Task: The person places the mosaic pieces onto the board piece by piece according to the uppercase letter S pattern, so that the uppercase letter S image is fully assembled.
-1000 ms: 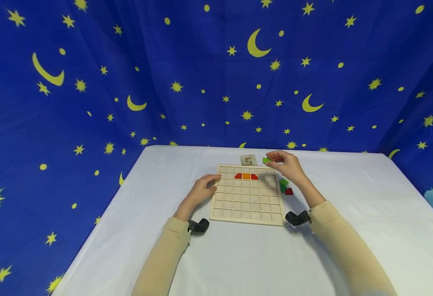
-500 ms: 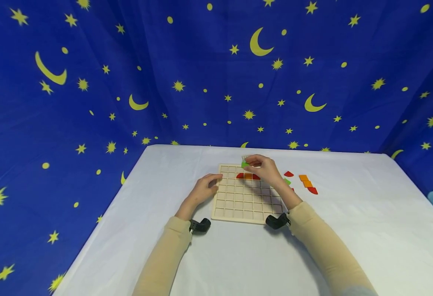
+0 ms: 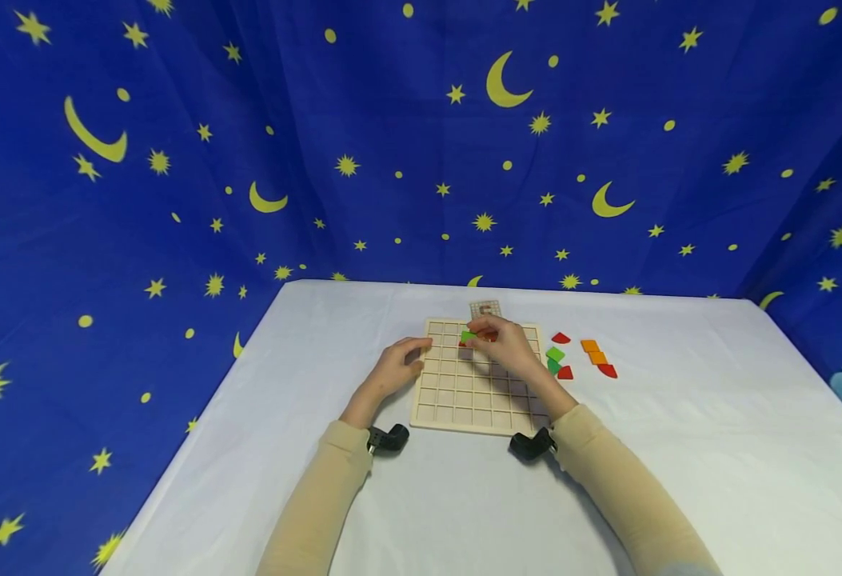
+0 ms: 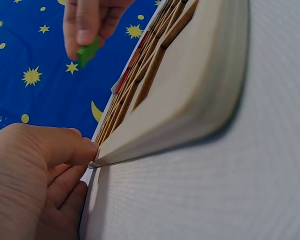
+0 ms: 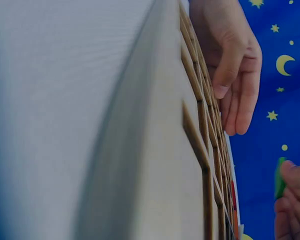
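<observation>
Two-handed, pinches green tile [image 3: 468, 337] in grip of right hand [image 3: 505, 347] above gridded board [image 3: 455, 397], touching its edge with relaxed left hand [image 3: 395, 368].

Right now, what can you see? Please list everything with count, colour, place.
Table: 1, white, below
Backdrop: 1, blue and yellow, behind
Grid board: 1, pale wood, on table
Card: 1, pale and brown, beyond board
Loose tiles: 3 red, 2 orange, 2 green, right of board
Board tiles: 3 (2 red, 1 orange), board's far part
Held tile: 1, green, in right hand
Wrist devices: 2, black, wrists
Sleeves: 2, beige, forearms
Left hand: 1, bare, board's left edge
Right hand: 1, bare, over board
</observation>
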A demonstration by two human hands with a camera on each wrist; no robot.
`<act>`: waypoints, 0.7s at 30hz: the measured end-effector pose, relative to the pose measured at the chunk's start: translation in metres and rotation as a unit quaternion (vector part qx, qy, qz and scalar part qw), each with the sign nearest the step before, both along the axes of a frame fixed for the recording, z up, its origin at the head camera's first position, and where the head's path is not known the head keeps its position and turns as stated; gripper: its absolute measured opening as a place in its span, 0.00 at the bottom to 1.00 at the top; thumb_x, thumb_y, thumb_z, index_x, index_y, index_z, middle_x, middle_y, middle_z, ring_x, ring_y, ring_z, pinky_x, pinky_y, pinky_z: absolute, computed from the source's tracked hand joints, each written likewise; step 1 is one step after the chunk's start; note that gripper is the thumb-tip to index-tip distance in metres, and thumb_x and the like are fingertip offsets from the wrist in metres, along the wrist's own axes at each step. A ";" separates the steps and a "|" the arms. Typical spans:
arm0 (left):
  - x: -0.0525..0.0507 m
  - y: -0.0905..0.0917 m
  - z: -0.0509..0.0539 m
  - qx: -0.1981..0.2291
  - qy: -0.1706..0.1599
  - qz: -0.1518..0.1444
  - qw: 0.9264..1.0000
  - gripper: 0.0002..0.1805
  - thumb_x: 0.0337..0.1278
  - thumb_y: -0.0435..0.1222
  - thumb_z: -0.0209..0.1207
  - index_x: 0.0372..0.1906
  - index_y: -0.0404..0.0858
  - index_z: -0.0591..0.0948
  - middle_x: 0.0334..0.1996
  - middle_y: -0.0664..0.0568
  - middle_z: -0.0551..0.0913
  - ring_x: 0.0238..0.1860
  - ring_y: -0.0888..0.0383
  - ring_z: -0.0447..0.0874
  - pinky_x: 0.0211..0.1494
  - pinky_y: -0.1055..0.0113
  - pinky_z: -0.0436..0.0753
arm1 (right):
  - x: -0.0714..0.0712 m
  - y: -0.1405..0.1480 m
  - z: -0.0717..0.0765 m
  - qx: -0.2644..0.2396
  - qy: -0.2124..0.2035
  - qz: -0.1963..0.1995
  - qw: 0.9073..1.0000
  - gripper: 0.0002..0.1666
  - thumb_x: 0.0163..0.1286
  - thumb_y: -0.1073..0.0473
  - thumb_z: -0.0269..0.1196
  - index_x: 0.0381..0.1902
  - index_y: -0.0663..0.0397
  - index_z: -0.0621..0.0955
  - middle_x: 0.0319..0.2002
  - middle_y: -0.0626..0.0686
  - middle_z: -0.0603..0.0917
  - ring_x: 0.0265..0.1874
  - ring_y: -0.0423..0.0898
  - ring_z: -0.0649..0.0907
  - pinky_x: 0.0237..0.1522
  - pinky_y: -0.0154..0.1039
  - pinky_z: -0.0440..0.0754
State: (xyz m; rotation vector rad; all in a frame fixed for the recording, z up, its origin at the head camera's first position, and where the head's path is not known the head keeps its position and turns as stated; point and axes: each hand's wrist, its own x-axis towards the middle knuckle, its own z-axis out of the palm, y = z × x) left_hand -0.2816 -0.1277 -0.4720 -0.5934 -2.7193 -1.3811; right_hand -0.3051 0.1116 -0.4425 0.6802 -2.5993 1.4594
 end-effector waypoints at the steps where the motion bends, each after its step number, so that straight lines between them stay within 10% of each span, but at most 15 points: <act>1: 0.000 0.000 0.000 0.000 0.000 0.000 1.000 0.24 0.56 0.24 0.56 0.61 0.33 0.74 0.57 0.44 0.76 0.61 0.49 0.71 0.66 0.61 0.68 | 0.000 -0.001 -0.003 0.005 0.002 0.002 1.000 0.19 0.61 0.61 0.67 0.49 0.65 0.80 0.44 0.56 0.83 0.42 0.51 0.82 0.44 0.45 0.82; 21: -0.001 0.000 -0.001 0.003 -0.003 0.003 1.000 0.25 0.56 0.24 0.57 0.61 0.34 0.75 0.57 0.44 0.76 0.62 0.50 0.70 0.67 0.61 0.66 | 0.000 -0.008 -0.031 0.050 0.067 0.011 0.996 0.15 0.57 0.65 0.69 0.44 0.61 0.82 0.42 0.54 0.82 0.39 0.48 0.82 0.41 0.41 0.83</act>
